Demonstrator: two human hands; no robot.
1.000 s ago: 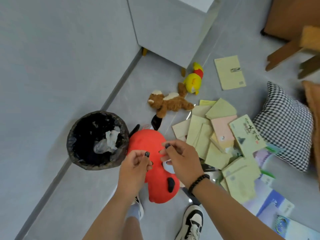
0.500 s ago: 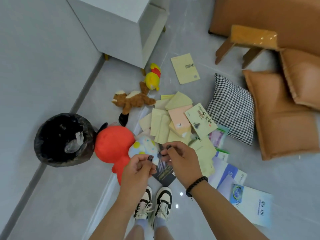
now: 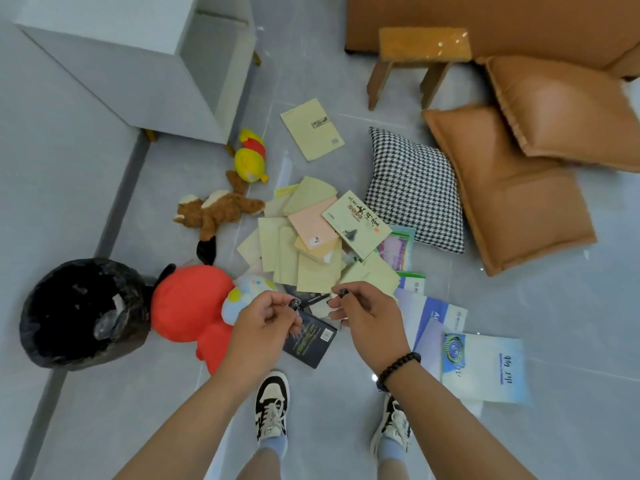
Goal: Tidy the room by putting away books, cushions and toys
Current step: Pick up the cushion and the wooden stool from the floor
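Floor (image 3: 519,341) is being swamped by books (image 3: 311,251), cushions (image 3: 415,190) and plushies (image 3: 190,303); left hand (image 3: 266,323) and right hand (image 3: 363,320) are being held curled above, grip pinched on nothing visible.

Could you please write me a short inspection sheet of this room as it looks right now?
Surface: grey tiled floor, littered.
Job's things: pile of books in the middle, one book apart; red plush, brown plush and yellow plush on the floor; checked cushion beside two tan cushions.
Clutter: black bin with a liner, next to the red plush.
Hands: left hand and right hand held above the books, fingers curled; nothing seen in either.
Cables: nothing seen.
Surroundings: white cabinet, wooden stool, tan sofa.
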